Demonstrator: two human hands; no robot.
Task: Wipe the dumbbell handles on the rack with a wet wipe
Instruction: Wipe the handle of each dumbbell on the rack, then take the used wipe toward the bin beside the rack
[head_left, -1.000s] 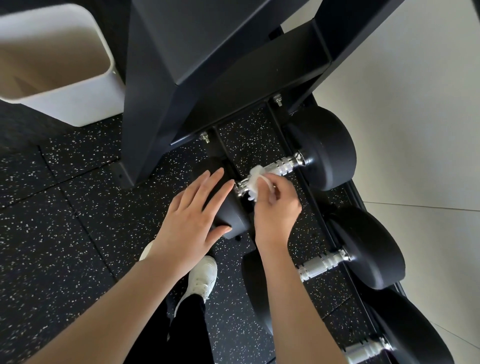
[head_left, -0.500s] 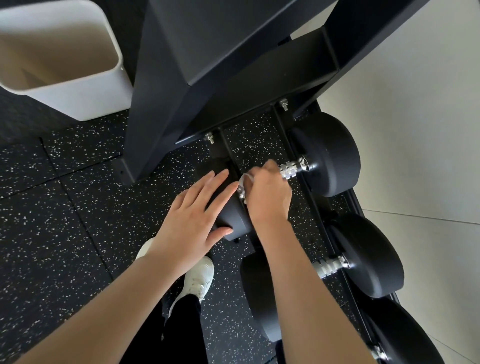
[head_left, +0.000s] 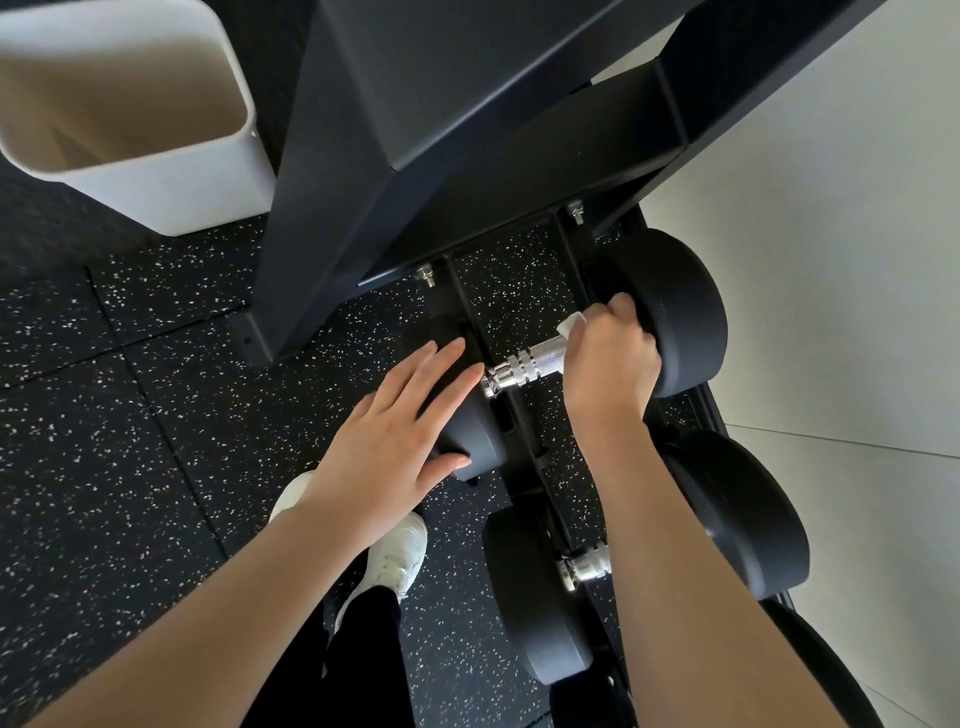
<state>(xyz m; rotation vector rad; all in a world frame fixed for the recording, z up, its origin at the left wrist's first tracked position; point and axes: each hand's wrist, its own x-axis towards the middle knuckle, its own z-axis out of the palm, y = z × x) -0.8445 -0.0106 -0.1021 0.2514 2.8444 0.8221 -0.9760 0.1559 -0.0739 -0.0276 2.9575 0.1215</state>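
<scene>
A black dumbbell lies across the low rack rails, its knurled chrome handle (head_left: 527, 366) bare on the near half. My right hand (head_left: 610, 358) is wrapped around the far end of that handle with a white wet wipe (head_left: 571, 325) pinched in it, right beside the far weight head (head_left: 680, 312). My left hand (head_left: 395, 431) rests flat with fingers spread on the near weight head (head_left: 475, 441). A second dumbbell sits lower right, only a short piece of its handle (head_left: 584, 566) visible behind my right forearm.
The black rack frame (head_left: 415, 130) rises above the dumbbells. A white bin (head_left: 156, 171) stands at the upper left on the speckled rubber floor (head_left: 104, 415). My white shoe (head_left: 395, 556) is below my left hand. A pale wall (head_left: 831, 260) lies to the right.
My right hand slid with the wipe along the handle from its near end to its far end, uncovering the near part. My left hand stayed on the near weight head.
</scene>
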